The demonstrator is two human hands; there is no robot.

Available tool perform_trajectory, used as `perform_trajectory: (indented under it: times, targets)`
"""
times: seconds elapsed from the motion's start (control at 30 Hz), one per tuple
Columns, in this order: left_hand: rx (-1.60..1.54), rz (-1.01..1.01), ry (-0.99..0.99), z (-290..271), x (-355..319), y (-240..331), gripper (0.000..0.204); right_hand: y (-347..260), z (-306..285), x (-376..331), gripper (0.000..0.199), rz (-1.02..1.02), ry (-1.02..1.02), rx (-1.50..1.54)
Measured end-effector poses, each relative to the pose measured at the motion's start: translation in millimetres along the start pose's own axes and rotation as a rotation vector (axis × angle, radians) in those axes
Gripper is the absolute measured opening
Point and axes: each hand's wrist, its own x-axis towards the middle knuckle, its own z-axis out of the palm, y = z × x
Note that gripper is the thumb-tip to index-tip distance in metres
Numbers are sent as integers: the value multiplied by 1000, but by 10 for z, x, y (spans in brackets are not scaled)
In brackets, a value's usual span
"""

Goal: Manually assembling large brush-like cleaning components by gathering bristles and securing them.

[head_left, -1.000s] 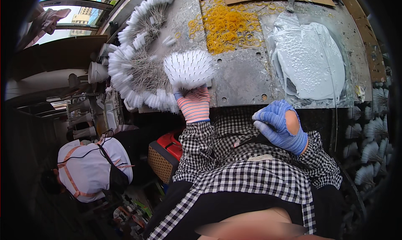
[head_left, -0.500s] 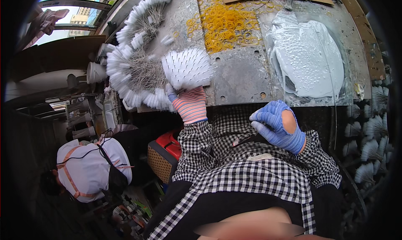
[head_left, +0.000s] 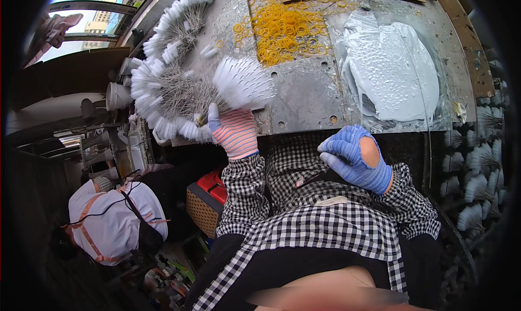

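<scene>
My left hand (head_left: 237,132), in a pink-and-orange striped glove with a blue thumb, is closed at the table's front edge. It grips a fan-shaped bundle of thin wires with white ends (head_left: 242,84); small dark tips dot the white face, and the wire stems gather by my thumb. Beside it lies a curved row of similar white-ended wire bundles (head_left: 157,99). In front of my apron is my right hand (head_left: 358,159), in a blue glove with a hole over the back of the hand. Its fingers are curled together, and whatever they may hold is hidden.
Yellow rings (head_left: 285,29) are heaped at the table's back. To the right, thick white paste (head_left: 396,72) covers a plate, with a scraper (head_left: 364,10) at its far edge. More white fans (head_left: 477,159) stand at far right. A person in white (head_left: 119,221) bends at lower left.
The bundle in my left hand has turned, spreading its white end to the upper right and showing the stems by my thumb. My right hand stays curled in nearly the same place.
</scene>
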Motion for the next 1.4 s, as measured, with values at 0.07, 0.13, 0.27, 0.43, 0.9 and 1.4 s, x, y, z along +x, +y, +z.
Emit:
perform_trajectory:
  times: [0.07,0.13,0.27,0.43,0.9,1.4]
  targets:
    - [251,130,79,223,113,-119,52,7,-71,80,11,5,18,2]
    - [511,221,160,499,178,-172,49,-24,-208,224,13,-3,21,-4]
    - [828,-109,114,797,394,-220,37,-76,-426,547,14,-50,127,-78]
    - [973,-156,-26,1082,524,-436,28,79,-435,917,21,-247,91,-211]
    - [1191,-147,-259,1100,763,-644,56,561,-191,888,13,-366,-40,-610]
    - [1147,-190,-182,1094,869,-667,71,661,-74,976,22,147,-98,-573]
